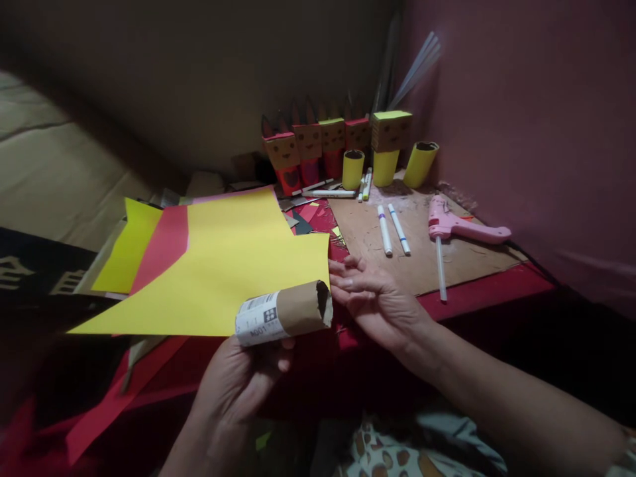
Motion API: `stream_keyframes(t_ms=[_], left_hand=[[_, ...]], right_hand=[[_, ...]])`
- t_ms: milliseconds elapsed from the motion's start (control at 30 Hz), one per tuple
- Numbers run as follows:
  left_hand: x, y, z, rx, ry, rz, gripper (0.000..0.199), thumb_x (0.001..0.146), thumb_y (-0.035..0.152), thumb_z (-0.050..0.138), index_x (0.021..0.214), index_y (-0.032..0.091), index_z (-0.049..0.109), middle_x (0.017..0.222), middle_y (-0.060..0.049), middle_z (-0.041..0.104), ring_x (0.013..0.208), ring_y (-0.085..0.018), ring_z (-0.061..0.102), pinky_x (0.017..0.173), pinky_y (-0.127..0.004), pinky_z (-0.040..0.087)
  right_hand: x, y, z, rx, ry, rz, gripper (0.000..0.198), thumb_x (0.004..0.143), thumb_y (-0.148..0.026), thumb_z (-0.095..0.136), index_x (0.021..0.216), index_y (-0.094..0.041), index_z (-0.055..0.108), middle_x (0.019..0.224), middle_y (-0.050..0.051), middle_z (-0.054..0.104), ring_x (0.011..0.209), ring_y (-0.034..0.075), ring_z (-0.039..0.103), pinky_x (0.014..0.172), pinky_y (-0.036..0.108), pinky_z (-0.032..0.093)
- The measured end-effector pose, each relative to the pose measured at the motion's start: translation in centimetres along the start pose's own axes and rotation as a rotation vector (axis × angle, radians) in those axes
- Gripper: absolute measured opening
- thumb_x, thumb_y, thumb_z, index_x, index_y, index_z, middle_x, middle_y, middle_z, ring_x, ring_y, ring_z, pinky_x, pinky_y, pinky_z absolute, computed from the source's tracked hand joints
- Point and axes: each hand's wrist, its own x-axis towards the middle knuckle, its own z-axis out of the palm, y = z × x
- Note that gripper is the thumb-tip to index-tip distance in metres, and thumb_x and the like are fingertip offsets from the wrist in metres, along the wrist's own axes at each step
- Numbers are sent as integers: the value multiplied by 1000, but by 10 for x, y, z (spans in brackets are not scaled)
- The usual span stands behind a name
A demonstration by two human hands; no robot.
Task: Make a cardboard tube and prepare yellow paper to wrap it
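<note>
My left hand (251, 377) is closed around the underside of a brown cardboard tube (301, 311), which bears a white printed label. Against the tube's far side lies a large sheet of yellow paper (233, 258) with a cut-out corner, raised above the table. My right hand (370, 298) is at the sheet's right edge, palm partly up and fingers stretched out. Its fingertips meet the paper's edge; whether they press on it is unclear. Under the yellow sheet, a red paper piece (161, 245) and another yellow piece (116, 255) show at the left.
A pink glue gun (464, 228) rests on a cardboard board (358, 225) beside two white markers (384, 230). Behind stand several box-headed figures (308, 142), one yellow-bodied figure (386, 165) and two yellow-wrapped tubes (353, 171). Clear sticks (415, 69) lean near the wall.
</note>
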Motion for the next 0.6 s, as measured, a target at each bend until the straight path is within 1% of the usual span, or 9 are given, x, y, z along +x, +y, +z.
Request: stream_keyframes(t_ms=[33,67,167,233,300,400,500,600], left_hand=[[0,0,0,-8,3,0,41,69,-6,44,98,16,61,58,-4,60,37,-14,53,28,-18,40],[-1,-1,0,-15,-1,3,41,69,-6,44,99,16,61,58,-3,60,37,-14,53,28,-18,40],[0,-2,0,-6,-45,3,41,69,-7,44,99,16,61,56,-2,58,38,-14,54,28,-19,42],[0,-3,0,14,-70,-10,42,69,-7,44,100,15,61,57,-2,58,39,-14,54,28,-19,42],[1,-4,0,30,-83,-23,42,69,-6,44,102,15,60,61,-3,60,39,-14,54,28,-19,42],[1,-4,0,35,-93,-15,41,71,-4,46,105,15,60,65,-4,63,40,-13,55,29,-19,42],[-1,-2,0,44,-97,-12,42,70,-4,47,106,14,60,67,-5,64,41,-14,56,28,-19,41],[-3,0,0,32,-113,-6,41,70,-5,47,104,13,61,67,-5,64,48,-16,60,34,-22,48]], right_hand=[[-1,2,0,24,16,-8,34,60,2,65,81,-20,50,90,0,62,78,10,60,66,19,49],[-2,4,1,38,24,17,31,61,0,66,80,-20,50,90,2,63,79,11,60,66,20,49],[-3,10,4,21,-28,206,27,60,-6,69,80,-17,56,90,6,66,83,16,62,66,23,50],[-1,14,8,-9,-83,272,27,56,-7,69,79,-16,58,92,8,68,89,20,62,72,28,51],[3,16,11,-41,-110,239,27,54,-9,70,78,-16,58,91,8,70,96,23,62,79,34,51],[9,20,14,-95,-143,141,26,56,-12,72,78,-17,58,89,6,70,99,24,62,84,36,50],[11,22,13,-144,-183,103,26,60,-16,73,82,-17,60,88,5,71,97,23,63,83,36,51],[11,20,11,-206,-225,88,24,66,-22,72,86,-18,61,87,5,71,94,22,64,80,37,53]])
